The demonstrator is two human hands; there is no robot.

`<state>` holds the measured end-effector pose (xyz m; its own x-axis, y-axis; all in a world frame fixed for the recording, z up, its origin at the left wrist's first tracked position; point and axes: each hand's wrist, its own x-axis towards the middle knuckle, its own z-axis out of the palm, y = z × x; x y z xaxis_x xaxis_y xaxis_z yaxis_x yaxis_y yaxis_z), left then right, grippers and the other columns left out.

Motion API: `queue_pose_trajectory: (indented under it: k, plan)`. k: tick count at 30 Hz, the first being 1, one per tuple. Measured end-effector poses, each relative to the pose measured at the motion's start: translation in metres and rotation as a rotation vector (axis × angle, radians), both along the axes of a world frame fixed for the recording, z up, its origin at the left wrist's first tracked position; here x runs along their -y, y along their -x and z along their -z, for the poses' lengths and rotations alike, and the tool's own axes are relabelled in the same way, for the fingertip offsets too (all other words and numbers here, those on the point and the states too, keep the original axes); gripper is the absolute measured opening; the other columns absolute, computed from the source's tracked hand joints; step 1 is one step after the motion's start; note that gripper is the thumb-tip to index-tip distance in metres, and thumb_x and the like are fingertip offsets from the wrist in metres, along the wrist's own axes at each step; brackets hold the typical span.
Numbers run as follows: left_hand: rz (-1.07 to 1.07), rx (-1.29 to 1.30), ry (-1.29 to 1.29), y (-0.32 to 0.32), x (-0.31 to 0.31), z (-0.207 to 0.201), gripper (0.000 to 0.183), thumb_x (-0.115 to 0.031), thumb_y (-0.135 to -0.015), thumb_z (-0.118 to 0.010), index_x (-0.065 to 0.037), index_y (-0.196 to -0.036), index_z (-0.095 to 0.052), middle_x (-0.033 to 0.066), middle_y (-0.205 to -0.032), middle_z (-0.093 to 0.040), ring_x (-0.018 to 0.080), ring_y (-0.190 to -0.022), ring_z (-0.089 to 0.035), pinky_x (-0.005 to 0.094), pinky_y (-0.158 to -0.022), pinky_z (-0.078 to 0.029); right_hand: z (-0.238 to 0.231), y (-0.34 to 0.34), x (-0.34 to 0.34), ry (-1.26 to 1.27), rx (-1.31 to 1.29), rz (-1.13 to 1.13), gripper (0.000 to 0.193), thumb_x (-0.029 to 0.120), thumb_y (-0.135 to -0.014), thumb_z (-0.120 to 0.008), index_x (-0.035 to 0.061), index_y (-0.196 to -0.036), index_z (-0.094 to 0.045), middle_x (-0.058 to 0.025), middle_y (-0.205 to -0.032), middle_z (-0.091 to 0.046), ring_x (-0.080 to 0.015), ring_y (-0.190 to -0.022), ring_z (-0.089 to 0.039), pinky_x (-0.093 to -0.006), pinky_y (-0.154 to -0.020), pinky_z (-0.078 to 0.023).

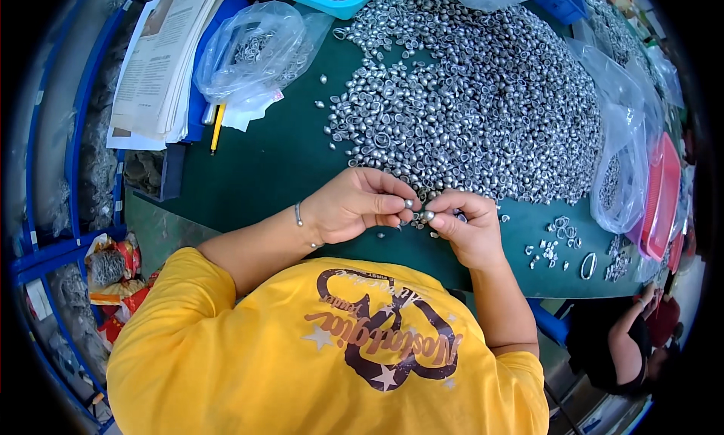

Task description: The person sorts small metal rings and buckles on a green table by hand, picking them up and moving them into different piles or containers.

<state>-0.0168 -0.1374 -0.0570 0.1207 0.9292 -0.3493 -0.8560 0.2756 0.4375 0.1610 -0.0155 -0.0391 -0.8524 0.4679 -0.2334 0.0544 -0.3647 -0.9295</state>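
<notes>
A big heap of small silver metal pieces [467, 95], many of them rounded domes and some ring-shaped, spreads over the green tabletop [256, 163]. At its near edge my left hand [362, 202] is closed, pinching a small silver domed piece [408, 204] between thumb and forefinger. Just to the right, my right hand [469, 225] pinches another silver domed piece [428, 216] in the same way. The two pieces are close but look apart. My fingers hide part of each, so their full shape cannot be made out.
Clear plastic bags [253, 54] and a yellow pencil [217, 129] lie at the left beside stacked papers [154, 65]. A blue tray [343, 5] stands at the back. Loose rings [564, 227], another bag [622, 186] and a red tray [661, 197] are rightward, near another person [618, 344].
</notes>
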Motion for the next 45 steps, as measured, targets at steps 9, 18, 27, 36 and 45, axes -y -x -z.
queue_pose_trajectory:
  k: [9,18,27,36,45]
  plan:
    - [-0.059,-0.005,0.01,0.012,0.012,-0.006,0.012,-0.002,-0.082,-0.054,0.001,-0.092,-0.059,0.0085,-0.082,-0.056,0.0145,-0.069,-0.055,0.0244,-0.061,-0.048,0.002,-0.004,-0.001,0.623,-0.307,-0.083,0.009,0.004,-0.084,-0.053,-0.0035,-0.086,-0.058,-0.0049,-0.068,-0.054,-0.0061,-0.043,-0.035,-0.0187,-0.039,-0.024]
    - [-0.027,-1.463,-0.02,0.007,0.013,-0.02,0.008,-0.007,-0.072,-0.069,-0.005,-0.079,-0.066,-0.0018,-0.06,-0.047,0.0074,-0.055,-0.045,0.0222,-0.051,-0.037,-0.005,0.016,0.015,-1.26,0.3,-0.209,0.011,0.012,-0.077,-0.062,0.0062,-0.085,-0.064,-0.0085,-0.068,-0.058,-0.0276,-0.06,-0.059,-0.036,-0.052,-0.047]
    - [-0.076,-1.906,-0.194,-0.008,0.01,-0.005,0.012,-0.01,-0.073,-0.067,-0.005,-0.082,-0.061,0.0072,-0.07,-0.053,0.0222,-0.062,-0.056,0.0317,-0.055,-0.045,-0.001,0.01,0.02,-1.269,0.318,-0.096,0.009,0.012,-0.077,-0.062,0.0056,-0.082,-0.062,-0.0085,-0.068,-0.057,-0.0278,-0.057,-0.058,-0.0357,-0.051,-0.047]
    - [-0.049,-1.92,-0.247,-0.011,0.005,-0.005,0.011,-0.008,-0.073,-0.066,-0.005,-0.082,-0.061,0.008,-0.074,-0.055,0.0238,-0.065,-0.056,0.032,-0.057,-0.045,0.0,0.013,0.02,-1.179,0.246,-0.056,0.007,0.009,-0.076,-0.063,0.0045,-0.081,-0.063,-0.0084,-0.066,-0.058,-0.0251,-0.054,-0.057,-0.033,-0.049,-0.046]
    - [-0.052,-1.059,-0.318,-0.009,0.005,-0.011,0.01,-0.006,-0.084,-0.057,-0.003,-0.092,-0.063,0.0013,-0.076,-0.052,0.0097,-0.065,-0.048,0.0226,-0.058,-0.039,-0.008,0.0,0.011,-0.492,-0.005,-0.027,0.011,0.002,-0.074,-0.068,0.0007,-0.085,-0.065,-0.0005,-0.066,-0.057,-0.0072,-0.054,-0.049,-0.0212,-0.049,-0.039]
